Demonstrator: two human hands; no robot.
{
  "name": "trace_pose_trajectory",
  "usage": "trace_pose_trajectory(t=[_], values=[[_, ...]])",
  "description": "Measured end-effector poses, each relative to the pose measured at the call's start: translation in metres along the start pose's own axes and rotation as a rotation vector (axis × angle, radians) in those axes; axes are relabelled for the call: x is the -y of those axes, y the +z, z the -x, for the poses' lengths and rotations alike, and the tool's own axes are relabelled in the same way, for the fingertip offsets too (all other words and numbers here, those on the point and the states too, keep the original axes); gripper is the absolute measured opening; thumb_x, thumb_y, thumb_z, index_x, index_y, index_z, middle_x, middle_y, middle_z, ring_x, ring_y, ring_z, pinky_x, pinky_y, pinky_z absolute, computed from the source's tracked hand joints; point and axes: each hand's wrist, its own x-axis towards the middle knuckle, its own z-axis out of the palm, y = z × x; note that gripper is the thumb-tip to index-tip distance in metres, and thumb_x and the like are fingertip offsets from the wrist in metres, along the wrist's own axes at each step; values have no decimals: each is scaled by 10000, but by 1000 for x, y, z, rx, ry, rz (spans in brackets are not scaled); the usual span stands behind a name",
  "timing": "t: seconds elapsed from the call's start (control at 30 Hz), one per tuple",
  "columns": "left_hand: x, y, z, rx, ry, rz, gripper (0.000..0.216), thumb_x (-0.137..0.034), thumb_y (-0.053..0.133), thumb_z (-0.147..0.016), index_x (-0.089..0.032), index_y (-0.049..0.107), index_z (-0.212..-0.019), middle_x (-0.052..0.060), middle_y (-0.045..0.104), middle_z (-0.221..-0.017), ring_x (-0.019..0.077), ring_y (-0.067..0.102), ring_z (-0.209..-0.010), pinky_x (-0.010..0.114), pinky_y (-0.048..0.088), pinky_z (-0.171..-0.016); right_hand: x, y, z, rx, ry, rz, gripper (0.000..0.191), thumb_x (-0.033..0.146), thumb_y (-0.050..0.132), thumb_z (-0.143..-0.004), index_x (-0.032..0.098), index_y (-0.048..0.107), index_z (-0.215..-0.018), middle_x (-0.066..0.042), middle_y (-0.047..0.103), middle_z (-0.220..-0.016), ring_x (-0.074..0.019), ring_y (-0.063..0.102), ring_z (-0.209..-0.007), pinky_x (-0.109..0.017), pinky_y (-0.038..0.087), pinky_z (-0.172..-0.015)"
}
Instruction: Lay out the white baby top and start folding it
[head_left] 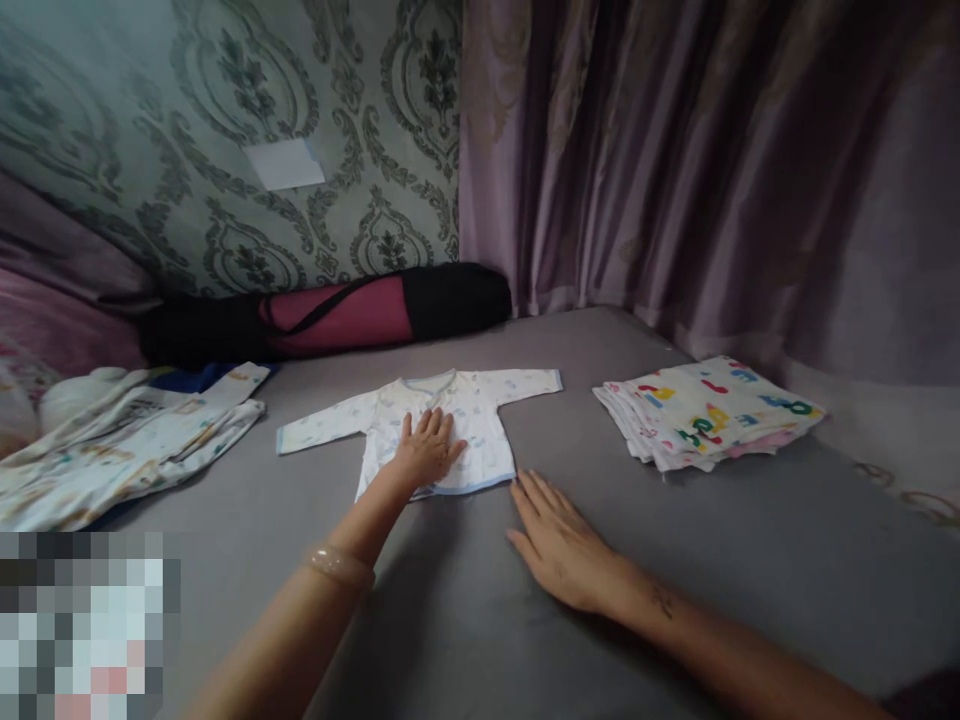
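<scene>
A small white baby shirt (480, 405) with blue trim lies spread flat on the grey bed sheet (675, 540), sleeves out to both sides. My left hand (426, 448) rests flat on the shirt's lower middle, fingers stretched out. My right hand (559, 540) lies flat on the sheet just right of the shirt's lower right corner, fingers extended toward the hem and holding nothing.
A stack of folded cloths (709, 410) with coloured letter prints sits at the right. A pile of unfolded pale clothes (127, 440) lies at the left. A black and maroon long bag (337, 312) lies against the patterned wall. Purple curtains (712, 170) hang behind.
</scene>
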Motion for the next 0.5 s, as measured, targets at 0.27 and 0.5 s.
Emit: trace_pose_trajectory(t=[0.27, 0.5], values=[[-22, -14, -35, -14, 72, 89, 460, -327, 322, -962, -117, 401, -1363, 183, 364, -1480, 300, 273, -1402, 555, 201, -1123, -37, -50, -80, -213, 115, -183, 344, 310, 400, -914, 186, 709, -827, -49, 718, -797, -168, 648, -737, -236, 435, -656], [-54, 11, -50, -32, 101, 153, 590, -417, 208, -981, -73, 290, -1453, 163, 273, -1526, 254, 212, -1428, 447, 221, -1149, -117, -68, -170, -429, 760, -103, 339, 265, 458, -888, 129, 664, -1120, -157, 663, -1124, -241, 614, -1060, -282, 453, -831]])
